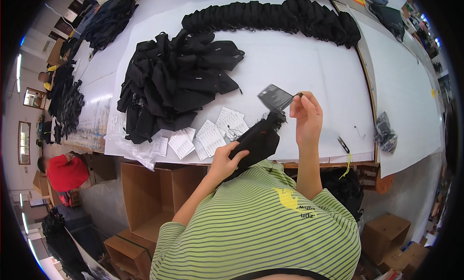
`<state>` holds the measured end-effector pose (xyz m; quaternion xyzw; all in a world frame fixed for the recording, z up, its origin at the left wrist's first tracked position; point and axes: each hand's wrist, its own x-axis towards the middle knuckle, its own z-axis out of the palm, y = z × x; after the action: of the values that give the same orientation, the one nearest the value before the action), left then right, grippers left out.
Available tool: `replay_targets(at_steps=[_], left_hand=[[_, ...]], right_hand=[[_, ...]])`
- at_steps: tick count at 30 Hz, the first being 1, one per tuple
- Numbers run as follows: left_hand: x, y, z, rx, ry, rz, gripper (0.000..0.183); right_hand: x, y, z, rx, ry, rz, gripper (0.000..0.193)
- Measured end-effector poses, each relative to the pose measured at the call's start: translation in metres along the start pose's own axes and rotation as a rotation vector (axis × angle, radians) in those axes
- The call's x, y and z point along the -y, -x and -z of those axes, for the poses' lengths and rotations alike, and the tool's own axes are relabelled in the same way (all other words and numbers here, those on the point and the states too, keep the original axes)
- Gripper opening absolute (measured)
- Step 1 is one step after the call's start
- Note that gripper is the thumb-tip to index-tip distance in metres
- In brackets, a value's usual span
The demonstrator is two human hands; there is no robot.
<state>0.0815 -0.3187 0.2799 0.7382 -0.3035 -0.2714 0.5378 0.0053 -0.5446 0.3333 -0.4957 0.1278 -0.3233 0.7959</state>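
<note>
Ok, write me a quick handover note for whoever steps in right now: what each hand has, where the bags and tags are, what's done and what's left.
Left hand: grips a black pouch at the table's near edge.
Right hand: pinches the string of a dark hang tag raised just above the pouch.
Stock: loose heap of black pouches at centre-left; a neat overlapping row of pouches along the far side.
White tag cards are fanned beside the left hand.
Done or left: cannot tell which pile is tagged; the tag in hand looks not yet secured.
</note>
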Motion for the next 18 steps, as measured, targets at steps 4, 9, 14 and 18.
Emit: replay_targets(at_steps=[4, 9, 14, 18], left_hand=[[-0.007, 0.007, 0.014, 0.184, 0.070, 0.111, 0.022], [-0.017, 0.005, 0.045, 0.643, 0.515, 0.369, 0.036], [-0.019, 0.001, 0.060, 0.793, 0.378, 0.374, 0.032], [-0.013, 0.003, 0.071, 0.625, 0.363, 0.477, 0.032]], right_hand=[[-0.004, -0.007, 0.010, 0.020, 0.412, 0.247, 0.032], [-0.040, 0.002, 0.028, 0.891, 0.187, -0.452, 0.060], [-0.051, 0.032, 0.039, 0.888, 0.132, -0.736, 0.043], [-0.043, 0.032, 0.056, 0.570, -0.084, -0.841, 0.037]])
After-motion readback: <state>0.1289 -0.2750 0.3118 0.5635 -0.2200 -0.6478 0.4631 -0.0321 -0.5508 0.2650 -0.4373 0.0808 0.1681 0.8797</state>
